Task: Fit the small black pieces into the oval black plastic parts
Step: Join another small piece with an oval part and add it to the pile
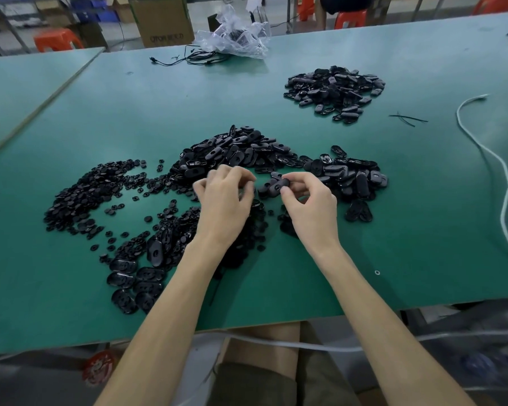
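My right hand (308,205) pinches one oval black plastic part (279,183) just above the green table (276,288). My left hand (225,197) hovers close beside it with curled, blurred fingers; whether it holds a small piece is hidden. A big heap of oval parts (238,152) lies right behind both hands. Small round black pieces (82,194) spread in a wide pile to the left. More oval parts (351,175) lie to the right of my right hand, and several lie near my left forearm (135,276).
A separate heap of oval parts (335,90) sits at the far right. A white cable (505,183) snakes along the right side. A clear plastic bag (235,33) and black cords (194,57) lie at the back edge. A cardboard box (162,22) stands behind.
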